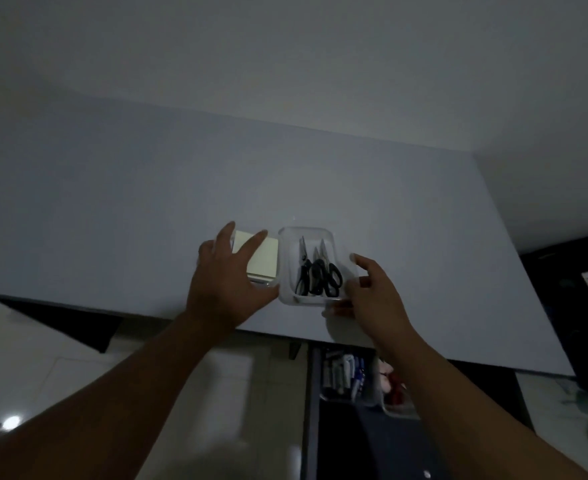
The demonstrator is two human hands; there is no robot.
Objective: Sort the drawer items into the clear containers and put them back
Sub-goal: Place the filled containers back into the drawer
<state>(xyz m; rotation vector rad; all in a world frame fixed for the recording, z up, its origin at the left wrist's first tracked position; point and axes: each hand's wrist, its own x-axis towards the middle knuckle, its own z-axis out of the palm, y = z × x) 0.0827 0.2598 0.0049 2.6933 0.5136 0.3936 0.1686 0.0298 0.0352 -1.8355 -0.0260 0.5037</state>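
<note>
Dimly lit, our left hand lay spread wide at the centre of the frame. Its fingers fanned over a clear tub that held a pale pad, and its palm covered the tub's near edge. It closed on nothing. Just right of it sat a second clear box with black-handled scissors inside, blades pointing to the top of the frame. Our right hand met that box at its right wall, thumb lifted and fingers curled by the lower right corner; we could not tell whether it gripped. Both containers stood near the lower edge of the white table. Below, at lower centre, the open drawer showed a bin of pens.
</note>
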